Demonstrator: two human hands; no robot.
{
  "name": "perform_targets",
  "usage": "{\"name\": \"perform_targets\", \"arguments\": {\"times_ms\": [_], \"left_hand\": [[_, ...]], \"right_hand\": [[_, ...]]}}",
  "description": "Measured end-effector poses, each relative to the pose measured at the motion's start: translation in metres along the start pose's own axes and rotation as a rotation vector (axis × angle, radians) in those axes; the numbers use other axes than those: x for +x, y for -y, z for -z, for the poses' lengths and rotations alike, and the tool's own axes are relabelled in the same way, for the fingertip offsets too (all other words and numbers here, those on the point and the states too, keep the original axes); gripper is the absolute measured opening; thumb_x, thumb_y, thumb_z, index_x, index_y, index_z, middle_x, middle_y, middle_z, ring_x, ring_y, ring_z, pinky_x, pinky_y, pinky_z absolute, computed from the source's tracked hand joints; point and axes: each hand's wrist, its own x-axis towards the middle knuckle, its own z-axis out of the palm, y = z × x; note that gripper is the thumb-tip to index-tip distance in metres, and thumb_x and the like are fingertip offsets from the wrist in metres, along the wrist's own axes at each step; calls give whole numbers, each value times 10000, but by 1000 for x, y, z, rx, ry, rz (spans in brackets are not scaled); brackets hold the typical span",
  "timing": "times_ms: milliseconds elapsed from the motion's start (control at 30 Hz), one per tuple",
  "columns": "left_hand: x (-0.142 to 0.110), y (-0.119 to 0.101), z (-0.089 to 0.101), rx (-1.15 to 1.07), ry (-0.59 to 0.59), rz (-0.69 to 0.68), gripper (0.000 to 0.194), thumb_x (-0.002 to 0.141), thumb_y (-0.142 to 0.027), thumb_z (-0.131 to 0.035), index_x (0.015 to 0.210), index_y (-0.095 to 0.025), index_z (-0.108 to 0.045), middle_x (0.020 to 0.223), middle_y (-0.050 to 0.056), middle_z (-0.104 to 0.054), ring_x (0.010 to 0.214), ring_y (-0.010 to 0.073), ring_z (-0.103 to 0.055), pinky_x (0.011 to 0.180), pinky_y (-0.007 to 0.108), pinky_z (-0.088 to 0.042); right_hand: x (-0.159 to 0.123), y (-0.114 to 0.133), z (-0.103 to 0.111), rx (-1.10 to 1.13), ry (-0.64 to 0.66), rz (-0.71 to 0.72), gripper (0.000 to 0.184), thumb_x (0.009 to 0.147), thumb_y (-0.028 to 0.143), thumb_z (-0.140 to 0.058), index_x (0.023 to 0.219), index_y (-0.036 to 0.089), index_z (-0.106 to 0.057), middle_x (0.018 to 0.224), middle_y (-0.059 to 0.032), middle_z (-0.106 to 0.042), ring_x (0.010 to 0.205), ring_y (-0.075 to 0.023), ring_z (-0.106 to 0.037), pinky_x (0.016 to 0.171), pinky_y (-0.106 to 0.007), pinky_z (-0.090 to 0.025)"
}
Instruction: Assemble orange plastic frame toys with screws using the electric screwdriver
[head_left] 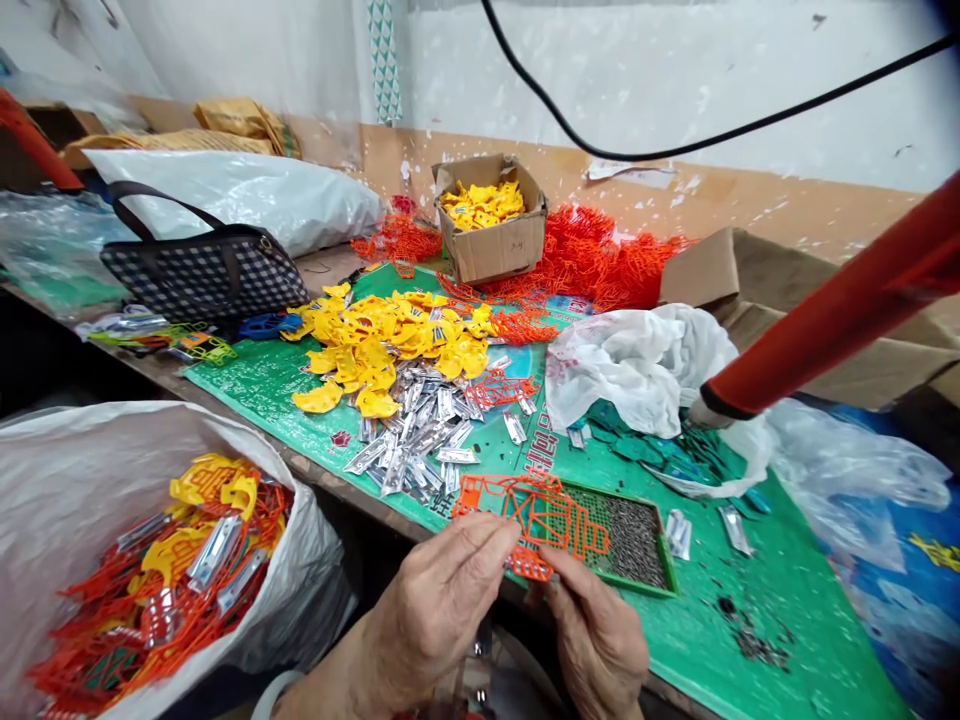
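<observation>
An orange plastic lattice frame (551,515) is held up at the table's front edge. My left hand (450,590) pinches its near edge between thumb and fingers. Closed on the same edge from the other side is my right hand (600,630); its fingertips hide whatever small part may be there. Just beyond, partly behind the frame, lies a green tray (670,550) full of small dark metal pieces. Shiny silver metal clips (427,440) are heaped to the left of the tray, with a pile of yellow plastic pieces (405,330) behind them.
A white sack (300,520) of mixed orange, yellow and silver pieces stands at left. Further back are a cardboard box (499,250), tangled orange lattices (615,260) and a checked bag (210,275). A red pole (840,300) slants in at right, beside white plastic bags (637,365).
</observation>
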Motion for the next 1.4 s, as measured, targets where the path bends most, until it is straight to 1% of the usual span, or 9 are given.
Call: {"name": "perform_targets", "arguments": {"times_ms": [267,367,467,600,700,833,1000,1267,1400], "left_hand": [[4,-2,2,-10,-10,26,360,856,38,-510,1195,-73,-559,967,123,-726,946,196,-684,848,300,-599],[3,-7,2,36,34,67,333,872,3,-492,1186,-90,-554,910,109,-715,844,203,-683,775,325,-603],[4,-13,5,70,171,149,241,886,-31,-465,1069,-124,-592,820,75,-685,738,204,-655,681,339,-588],[10,-15,14,-2,458,267,180,877,-45,-478,879,-168,-610,809,48,-658,747,208,-631,657,327,-539],[16,-12,19,-160,571,272,157,841,-46,-537,778,-180,-591,745,4,-630,691,162,-607,612,261,-472],[14,-7,12,-202,569,251,190,796,-29,-506,685,-182,-525,650,-17,-584,582,130,-557,538,238,-399],[0,-6,-3,-323,507,329,156,878,-128,-454,778,-188,-558,708,10,-633,620,139,-585,565,221,-433],[4,-6,-8,-678,528,720,234,902,-284,-503,796,-180,-684,694,7,-657,652,144,-578,640,227,-468],[2,-1,-14,-863,551,924,248,875,-355,-528,815,-161,-670,746,22,-666,703,156,-580,668,249,-467]], "right_hand": [[1,3,3,-116,-5,110,209,913,172,-569,1080,211,-688,805,-42,-784,647,-163,-749,621,-202,-603],[8,7,5,-171,6,143,177,930,222,-555,1030,203,-700,788,-45,-782,647,-172,-752,629,-208,-605],[14,9,6,-134,48,102,168,934,251,-557,1003,191,-697,762,-42,-775,604,-159,-740,597,-192,-594],[22,15,13,80,227,-20,148,929,243,-565,1001,212,-691,668,10,-727,487,-107,-664,519,-164,-539],[27,22,19,296,398,-227,141,926,260,-568,912,208,-699,610,31,-665,453,-84,-598,473,-155,-479],[29,23,19,518,519,-504,217,904,330,-593,804,169,-698,551,34,-591,438,-67,-535,460,-154,-430],[29,17,16,664,479,-702,246,862,380,-638,806,148,-700,543,37,-574,412,-47,-501,426,-139,-391],[34,12,14,708,517,-801,312,849,444,-641,805,139,-684,541,43,-571,413,-41,-481,417,-144,-374],[31,12,8,686,536,-846,325,869,444,-611,853,131,-697,577,41,-563,437,-40,-482,428,-148,-365]]}}
